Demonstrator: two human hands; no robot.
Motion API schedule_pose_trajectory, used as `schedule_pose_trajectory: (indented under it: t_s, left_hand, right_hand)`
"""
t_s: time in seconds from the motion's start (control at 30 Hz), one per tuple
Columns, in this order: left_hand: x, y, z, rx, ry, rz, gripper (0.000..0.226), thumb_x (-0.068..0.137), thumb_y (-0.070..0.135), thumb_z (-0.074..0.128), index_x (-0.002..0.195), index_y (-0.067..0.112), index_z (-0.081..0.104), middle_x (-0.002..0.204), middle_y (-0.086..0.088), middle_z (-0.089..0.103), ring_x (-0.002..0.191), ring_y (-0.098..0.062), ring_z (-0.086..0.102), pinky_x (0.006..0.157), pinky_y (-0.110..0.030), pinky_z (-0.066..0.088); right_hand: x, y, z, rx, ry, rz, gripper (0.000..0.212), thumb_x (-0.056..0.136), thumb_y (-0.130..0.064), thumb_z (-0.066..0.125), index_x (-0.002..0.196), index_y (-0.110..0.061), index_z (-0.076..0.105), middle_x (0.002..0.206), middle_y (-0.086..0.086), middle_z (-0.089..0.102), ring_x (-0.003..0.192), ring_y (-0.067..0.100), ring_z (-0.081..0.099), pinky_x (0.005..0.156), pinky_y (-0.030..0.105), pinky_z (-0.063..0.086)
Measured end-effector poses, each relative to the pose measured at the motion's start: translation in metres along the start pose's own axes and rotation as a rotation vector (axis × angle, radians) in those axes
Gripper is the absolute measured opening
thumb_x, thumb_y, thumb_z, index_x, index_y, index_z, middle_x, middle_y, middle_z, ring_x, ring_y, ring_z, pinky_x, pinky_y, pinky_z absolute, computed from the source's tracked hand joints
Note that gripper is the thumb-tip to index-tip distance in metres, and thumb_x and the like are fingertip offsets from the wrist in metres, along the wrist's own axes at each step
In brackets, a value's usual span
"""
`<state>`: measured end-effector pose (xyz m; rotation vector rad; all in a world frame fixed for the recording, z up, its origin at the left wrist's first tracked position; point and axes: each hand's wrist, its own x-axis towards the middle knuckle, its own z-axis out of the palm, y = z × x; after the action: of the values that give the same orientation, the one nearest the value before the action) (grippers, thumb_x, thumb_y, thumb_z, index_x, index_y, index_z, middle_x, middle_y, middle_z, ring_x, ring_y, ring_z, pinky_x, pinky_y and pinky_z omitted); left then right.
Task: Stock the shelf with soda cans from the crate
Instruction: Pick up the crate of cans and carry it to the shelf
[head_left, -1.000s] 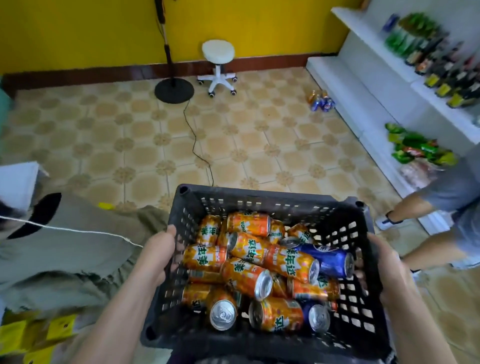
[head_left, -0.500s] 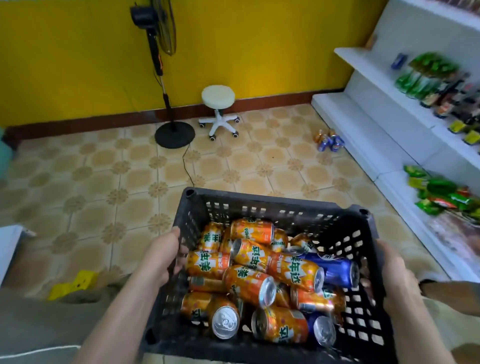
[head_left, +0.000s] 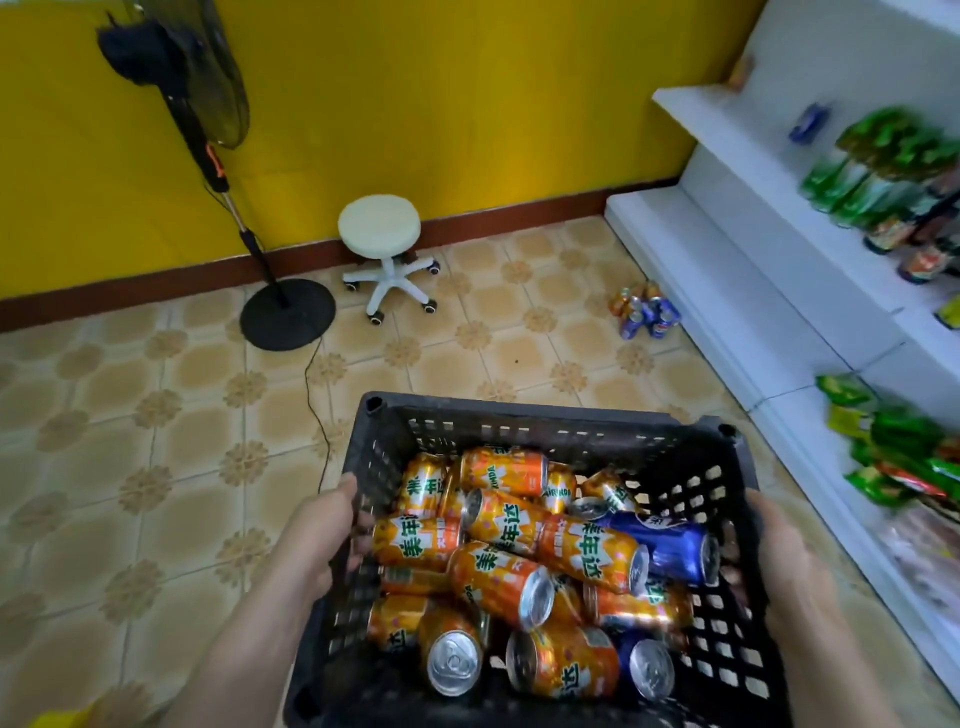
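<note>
I carry a black slotted plastic crate (head_left: 519, 421) in front of me, above the tiled floor. Several orange soda cans (head_left: 498, 577) and a few blue cans (head_left: 665, 545) lie jumbled inside it. My left hand (head_left: 327, 530) grips the crate's left wall, fingers curled through the slots. My right hand (head_left: 789, 556) grips the right wall from outside. The white shelf unit (head_left: 737, 260) runs along the right, with green bottles (head_left: 872, 161) on an upper level and snack packets (head_left: 904, 452) lower down.
A small cluster of cans (head_left: 644, 312) stands on the floor by the shelf's base. A white rolling stool (head_left: 384, 249) and a black pedestal fan (head_left: 208, 171) stand against the yellow wall. The fan's cord (head_left: 311, 395) trails across the tiles toward the crate.
The view has lifted and swung toward the shelf and wall. The grey cloth at left and the other person at right have left view. Both hands keep their hold on the crate.
</note>
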<state>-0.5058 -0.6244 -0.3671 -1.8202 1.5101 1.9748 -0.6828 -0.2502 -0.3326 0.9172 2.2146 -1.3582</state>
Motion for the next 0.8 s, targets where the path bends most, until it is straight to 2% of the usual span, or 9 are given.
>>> schedule_pose_trajectory:
  t_s: [0.13,0.2,0.33,0.47,0.53,0.6,0.67,0.8]
  left_hand:
    - [0.08,0.086,0.042,0.012,-0.021,0.015,0.044,0.102,0.049,0.046,0.097,0.008,0.059,0.071,-0.008,0.056,0.05,-0.019,0.048,0.045,-0.029,0.033]
    - [0.121,0.132,0.063,0.028,-0.042,0.02,0.046,0.101,0.051,0.045,0.094,0.008,0.059,0.071,-0.008,0.056,0.051,-0.019,0.048,0.044,-0.029,0.033]
    - [0.192,0.237,0.107,0.114,-0.08,0.071,0.053,0.1,0.055,0.044,0.096,0.006,0.062,0.075,-0.01,0.058,0.054,-0.021,0.05,0.044,-0.03,0.033]
    - [0.239,0.345,0.158,0.169,-0.103,0.141,0.051,0.103,0.05,0.044,0.099,0.002,0.061,0.08,-0.015,0.061,0.057,-0.026,0.055,0.049,-0.032,0.037]
    - [0.263,0.394,0.185,0.189,-0.102,0.155,0.049,0.104,0.047,0.045,0.098,0.001,0.061,0.077,-0.015,0.059,0.052,-0.024,0.052,0.047,-0.031,0.036]
    - [0.295,0.435,0.21,0.195,-0.119,0.124,0.048,0.103,0.047,0.045,0.096,0.003,0.06,0.074,-0.013,0.057,0.051,-0.022,0.049,0.048,-0.031,0.036]
    - [0.324,0.477,0.241,0.227,-0.128,0.116,0.048,0.103,0.049,0.044,0.091,0.005,0.06,0.071,-0.012,0.058,0.054,-0.023,0.05,0.051,-0.031,0.037]
    - [0.384,0.552,0.308,0.302,-0.069,0.152,0.051,0.102,0.047,0.047,0.08,0.004,0.062,0.064,-0.014,0.061,0.055,-0.026,0.054,0.056,-0.031,0.041]
  right_hand:
    - [0.069,-0.071,0.045,0.013,-0.027,0.058,0.081,0.051,-0.086,0.059,0.075,-0.009,0.071,0.067,0.018,0.068,0.057,0.033,0.06,0.057,0.045,0.043]
    - [0.101,-0.104,0.068,0.034,-0.054,0.121,0.08,0.048,-0.087,0.061,0.076,-0.013,0.068,0.067,0.016,0.065,0.055,0.032,0.057,0.054,0.041,0.042]
    - [0.12,-0.192,0.116,0.115,-0.058,0.163,0.061,0.055,-0.071,0.063,0.08,-0.016,0.065,0.063,0.01,0.059,0.05,0.025,0.051,0.046,0.028,0.039]
    - [0.158,-0.266,0.15,0.133,-0.01,0.115,0.045,0.077,-0.055,0.064,0.08,-0.01,0.067,0.066,0.015,0.061,0.059,0.029,0.056,0.052,0.033,0.041]
    - [0.19,-0.3,0.168,0.152,-0.003,0.151,0.05,0.068,-0.064,0.063,0.071,-0.014,0.065,0.064,0.013,0.06,0.055,0.028,0.054,0.052,0.034,0.04]
    - [0.231,-0.332,0.185,0.191,-0.03,0.171,0.051,0.061,-0.07,0.059,0.061,-0.019,0.057,0.057,0.008,0.052,0.046,0.024,0.045,0.048,0.031,0.034]
    - [0.272,-0.365,0.204,0.213,-0.019,0.164,0.048,0.063,-0.068,0.057,0.059,-0.021,0.052,0.055,0.006,0.048,0.043,0.022,0.04,0.046,0.029,0.03]
    - [0.356,-0.439,0.239,0.242,-0.029,0.185,0.046,0.071,-0.066,0.056,0.06,-0.021,0.054,0.056,0.005,0.052,0.047,0.022,0.044,0.048,0.03,0.031]
